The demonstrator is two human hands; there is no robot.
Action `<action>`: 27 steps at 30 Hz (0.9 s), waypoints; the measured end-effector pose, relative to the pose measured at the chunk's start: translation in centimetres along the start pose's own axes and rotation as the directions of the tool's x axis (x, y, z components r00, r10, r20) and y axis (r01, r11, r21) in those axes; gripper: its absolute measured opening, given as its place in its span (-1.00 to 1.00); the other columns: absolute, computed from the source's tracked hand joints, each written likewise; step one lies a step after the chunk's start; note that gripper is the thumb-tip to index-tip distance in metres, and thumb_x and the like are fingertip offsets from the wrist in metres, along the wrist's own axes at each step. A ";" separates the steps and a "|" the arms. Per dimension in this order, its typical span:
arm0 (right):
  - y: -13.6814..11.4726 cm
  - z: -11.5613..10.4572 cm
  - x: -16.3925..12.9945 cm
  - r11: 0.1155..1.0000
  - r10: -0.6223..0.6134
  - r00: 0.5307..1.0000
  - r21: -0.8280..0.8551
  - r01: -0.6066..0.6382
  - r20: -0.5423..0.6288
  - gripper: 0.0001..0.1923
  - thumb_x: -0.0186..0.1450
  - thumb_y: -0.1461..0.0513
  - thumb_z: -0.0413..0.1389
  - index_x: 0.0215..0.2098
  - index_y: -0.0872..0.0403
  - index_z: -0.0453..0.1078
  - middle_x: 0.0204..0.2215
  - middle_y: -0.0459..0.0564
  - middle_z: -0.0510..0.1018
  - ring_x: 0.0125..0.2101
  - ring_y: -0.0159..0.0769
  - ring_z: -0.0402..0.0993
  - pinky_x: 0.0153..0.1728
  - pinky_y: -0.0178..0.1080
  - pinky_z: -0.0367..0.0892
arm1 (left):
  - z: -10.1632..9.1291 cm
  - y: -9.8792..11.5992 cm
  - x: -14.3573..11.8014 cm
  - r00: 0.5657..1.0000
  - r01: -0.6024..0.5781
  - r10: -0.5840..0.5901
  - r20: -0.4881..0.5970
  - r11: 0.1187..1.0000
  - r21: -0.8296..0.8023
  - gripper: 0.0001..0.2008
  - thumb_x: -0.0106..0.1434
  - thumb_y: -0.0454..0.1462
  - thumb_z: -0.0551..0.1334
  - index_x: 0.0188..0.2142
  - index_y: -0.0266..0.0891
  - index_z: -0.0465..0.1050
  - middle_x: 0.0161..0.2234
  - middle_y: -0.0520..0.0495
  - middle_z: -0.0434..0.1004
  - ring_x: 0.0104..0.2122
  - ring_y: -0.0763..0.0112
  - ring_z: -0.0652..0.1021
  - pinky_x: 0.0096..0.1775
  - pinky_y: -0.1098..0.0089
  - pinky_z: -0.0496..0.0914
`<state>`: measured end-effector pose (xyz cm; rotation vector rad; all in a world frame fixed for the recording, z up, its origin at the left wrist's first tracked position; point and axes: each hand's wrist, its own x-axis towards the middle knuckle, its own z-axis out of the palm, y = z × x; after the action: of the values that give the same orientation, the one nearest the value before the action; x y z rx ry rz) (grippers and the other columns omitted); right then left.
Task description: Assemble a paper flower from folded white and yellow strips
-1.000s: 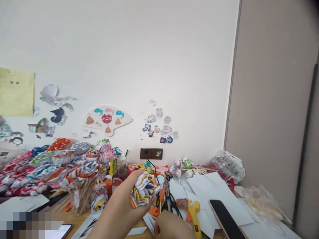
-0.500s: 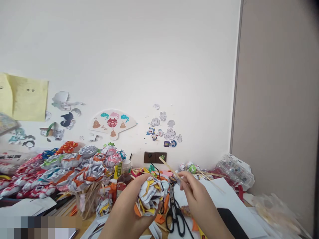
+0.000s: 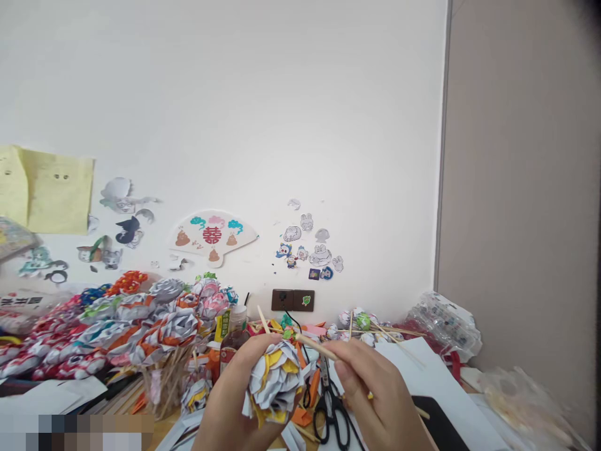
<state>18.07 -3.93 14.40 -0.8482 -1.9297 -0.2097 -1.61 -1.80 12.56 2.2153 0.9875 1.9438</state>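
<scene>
My left hand is closed around a white and yellow paper flower, its petals facing me. A pale stick tip rises just above this hand; whether it belongs to the flower is hidden. Between the thumb and fingers of my right hand is a thin wooden stick, slanting up to the left. Its near end shows behind my right hand, and its far end is close to the flower's upper right edge. Black-handled scissors lie between and below the hands.
Finished paper flowers crowd the left, some above a clear cup of sticks. Behind my left hand stands a glue bottle. White paper sheets and a black flat object lie right. Wall sockets are behind.
My right hand has turned the stick from a steep slant to a flatter one, its tip now lower. The flower has tipped and shifted slightly left and down in my left hand.
</scene>
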 end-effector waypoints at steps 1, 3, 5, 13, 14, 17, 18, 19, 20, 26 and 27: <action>0.0 0.1 0.0 1.000 0.013 1.000 -0.015 -0.013 0.010 -0.75 0.39 0.24 -0.12 -0.16 0.02 0.39 -0.41 0.00 0.51 -0.37 -0.24 0.47 -0.38 -0.28 0.40 | 0.0 -0.1 0.0 1.000 -0.025 0.025 0.000 1.000 0.000 -0.59 0.07 -0.28 0.28 -0.05 -0.05 0.33 -0.10 -0.04 0.57 -0.15 0.16 0.59 -0.11 0.30 0.50; -0.2 0.3 -0.1 0.999 0.012 1.000 -0.044 -0.012 -0.008 -0.76 0.39 0.25 -0.11 -0.24 0.03 0.39 -0.47 -0.01 0.49 -0.43 -0.25 0.46 -0.44 -0.28 0.38 | -0.1 -0.4 -0.1 0.995 -0.097 0.096 0.027 0.995 0.025 -0.55 0.07 -0.31 0.27 -0.02 -0.02 0.31 -0.08 -0.03 0.56 -0.11 0.15 0.57 -0.06 0.28 0.47; -0.5 0.4 0.0 0.999 -0.033 0.998 -0.042 0.031 -0.045 -0.76 0.38 0.29 -0.12 -0.13 0.03 0.37 -0.39 0.01 0.52 -0.37 -0.25 0.48 -0.40 -0.29 0.39 | -0.3 -0.6 -0.1 0.982 -0.172 0.165 0.092 0.982 0.072 -0.49 0.07 -0.35 0.27 0.02 0.00 0.27 -0.05 -0.04 0.54 -0.05 0.14 0.55 0.00 0.26 0.43; -0.6 -0.2 0.1 0.991 0.104 0.945 0.113 -0.072 -0.309 -0.87 0.34 0.25 -0.01 -0.31 0.00 0.37 -0.38 -0.04 0.50 -0.31 -0.25 0.47 -0.31 -0.29 0.39 | 0.3 -0.6 -0.5 0.996 -0.072 0.073 0.047 0.997 -0.003 -0.53 0.05 -0.35 0.28 -0.03 -0.01 0.33 -0.06 -0.05 0.54 -0.03 0.13 0.53 0.02 0.25 0.40; -0.3 -0.3 0.1 0.987 0.135 0.921 0.133 -0.092 -0.365 -0.88 0.32 0.23 0.03 -0.35 0.01 0.38 -0.38 -0.03 0.50 -0.30 -0.23 0.45 -0.31 -0.27 0.39 | 0.4 -0.3 -0.4 0.999 -0.014 0.015 0.047 1.000 -0.023 -0.56 0.05 -0.32 0.28 -0.05 -0.02 0.35 -0.07 -0.04 0.55 -0.06 0.15 0.55 -0.01 0.28 0.43; 0.8 -0.7 -0.3 0.936 0.311 0.807 0.310 -0.168 -0.502 -0.90 0.29 0.17 0.11 -0.33 0.01 0.41 -0.45 -0.06 0.48 -0.43 -0.29 0.44 -0.44 -0.32 0.38 | 0.6 0.7 0.3 0.981 0.167 -0.154 0.121 0.980 -0.108 -0.62 0.03 -0.27 0.30 -0.11 -0.07 0.39 -0.16 -0.03 0.60 -0.16 0.20 0.60 -0.18 0.40 0.50; 1.2 -0.9 -0.4 0.904 0.374 0.763 0.390 -0.173 -0.528 -0.89 0.29 0.15 0.13 -0.30 0.02 0.41 -0.49 -0.08 0.47 -0.48 -0.32 0.42 -0.48 -0.33 0.37 | 0.6 1.0 0.6 0.969 0.213 -0.191 0.154 0.967 -0.140 -0.62 0.01 -0.27 0.31 -0.12 -0.07 0.40 -0.19 -0.02 0.61 -0.19 0.21 0.61 -0.20 0.43 0.51; 1.4 -1.0 -0.5 0.871 0.424 0.726 0.463 -0.163 -0.541 -0.86 0.28 0.13 0.14 -0.28 0.02 0.41 -0.52 -0.10 0.45 -0.51 -0.33 0.41 -0.50 -0.33 0.37 | 0.6 1.3 0.8 0.959 0.246 -0.215 0.186 0.954 -0.169 -0.62 0.00 -0.28 0.31 -0.13 -0.07 0.40 -0.21 -0.01 0.62 -0.20 0.23 0.61 -0.22 0.45 0.51; 1.6 -1.1 -0.5 0.842 0.458 0.697 0.521 -0.142 -0.551 -0.83 0.27 0.11 0.15 -0.27 0.03 0.40 -0.55 -0.12 0.43 -0.54 -0.35 0.39 -0.52 -0.33 0.36 | 0.6 1.5 1.0 0.951 0.270 -0.230 0.208 0.944 -0.188 -0.61 -0.02 -0.29 0.31 -0.14 -0.07 0.41 -0.22 0.01 0.63 -0.21 0.24 0.61 -0.22 0.45 0.50; 1.2 -2.2 -0.3 0.722 0.621 0.555 0.680 -0.131 -0.553 -0.75 0.19 0.06 0.22 -0.33 0.07 0.39 -0.60 -0.17 0.39 -0.52 -0.37 0.34 -0.47 -0.31 0.32 | 0.6 1.8 1.4 0.920 0.326 -0.275 0.279 0.932 -0.157 -0.59 -0.07 -0.33 0.29 -0.16 -0.09 0.44 -0.19 0.00 0.62 -0.19 0.20 0.59 -0.16 0.39 0.47; 1.0 -2.4 -0.2 0.707 0.639 0.533 0.696 -0.125 -0.554 -0.74 0.17 0.06 0.24 -0.34 0.07 0.39 -0.61 -0.18 0.40 -0.52 -0.38 0.33 -0.46 -0.32 0.31 | 0.5 1.7 1.4 0.916 0.334 -0.282 0.285 0.930 -0.152 -0.58 -0.08 -0.34 0.29 -0.15 -0.09 0.44 -0.18 0.00 0.62 -0.18 0.20 0.59 -0.14 0.38 0.46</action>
<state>20.49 -4.38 15.27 -0.6005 -0.8171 0.2857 -0.37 -2.30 14.41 1.9933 0.9866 1.5011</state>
